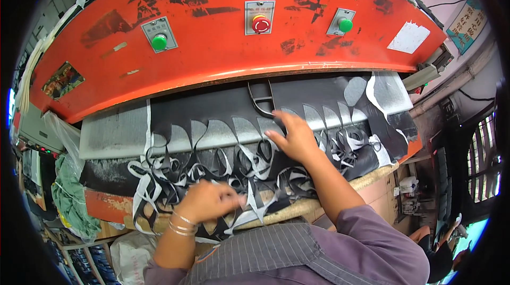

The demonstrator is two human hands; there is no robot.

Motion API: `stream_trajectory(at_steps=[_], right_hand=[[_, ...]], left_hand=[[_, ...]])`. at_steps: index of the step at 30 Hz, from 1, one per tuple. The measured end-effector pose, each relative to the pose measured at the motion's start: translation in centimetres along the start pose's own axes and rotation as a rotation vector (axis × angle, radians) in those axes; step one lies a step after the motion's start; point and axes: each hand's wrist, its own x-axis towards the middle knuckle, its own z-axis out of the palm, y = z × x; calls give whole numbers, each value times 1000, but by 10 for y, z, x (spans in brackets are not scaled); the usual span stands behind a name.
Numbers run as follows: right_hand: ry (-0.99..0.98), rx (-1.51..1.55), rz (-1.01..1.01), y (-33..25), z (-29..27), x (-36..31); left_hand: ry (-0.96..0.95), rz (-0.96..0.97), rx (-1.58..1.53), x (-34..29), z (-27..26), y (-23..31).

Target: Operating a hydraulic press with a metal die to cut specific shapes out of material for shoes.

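Observation:
A curved metal cutting die with crossbars lies on a sheet of black material under the machine's edge. My right hand reaches to the die's near end. Its fingertips touch or nearly touch the metal, with thumb and forefinger apart. Lower left, my left hand hovers over or rests among a tangle of black and white offcut strips. Motion smears its fingers, so I cannot tell whether they hold a strip. Curved cut-outs along the sheet's near edge bare the pale grey cutting board.
An orange-red press beam spans the far side, carrying a red stop button and green buttons. Green cloth hangs at the left. A worn padded edge runs along the front. Another person's arm shows lower right.

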Motion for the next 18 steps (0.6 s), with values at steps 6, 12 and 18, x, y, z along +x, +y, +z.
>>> stream_trajectory(at_steps=[6, 12, 18], right_hand=[[34, 3, -187, 65, 54, 40], [10, 350, 124, 39, 32, 58], [82, -151, -145, 15, 110, 66]], left_hand=[[544, 267, 1, 142, -44, -52], [543, 282, 214, 181, -39, -73], [576, 216, 105, 187, -38, -75]])
